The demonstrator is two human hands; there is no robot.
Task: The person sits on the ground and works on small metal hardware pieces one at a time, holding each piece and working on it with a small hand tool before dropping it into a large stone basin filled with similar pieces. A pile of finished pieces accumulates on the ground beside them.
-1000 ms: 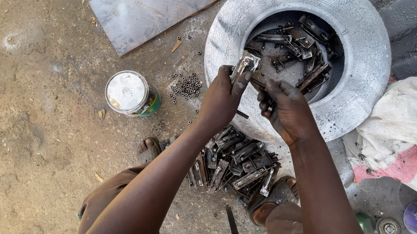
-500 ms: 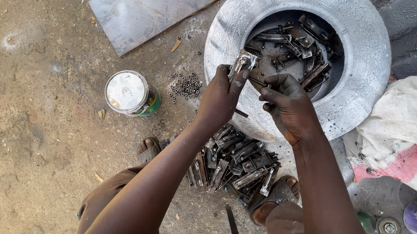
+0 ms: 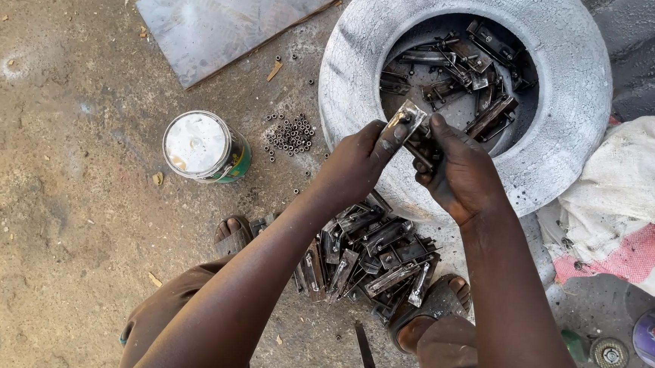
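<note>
Left hand [image 3: 355, 163] and right hand [image 3: 460, 177] are both gripping a metal bracket [image 3: 405, 124] over the tyre [image 3: 565, 145] rim; greasy fingers are risking a slip, dropping it inside.

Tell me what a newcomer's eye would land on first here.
Both hands, left and right, grip one metal part at centre, over a white tyre filled with similar parts. A pile of parts lies between the feet, and a tin stands at left.
</note>
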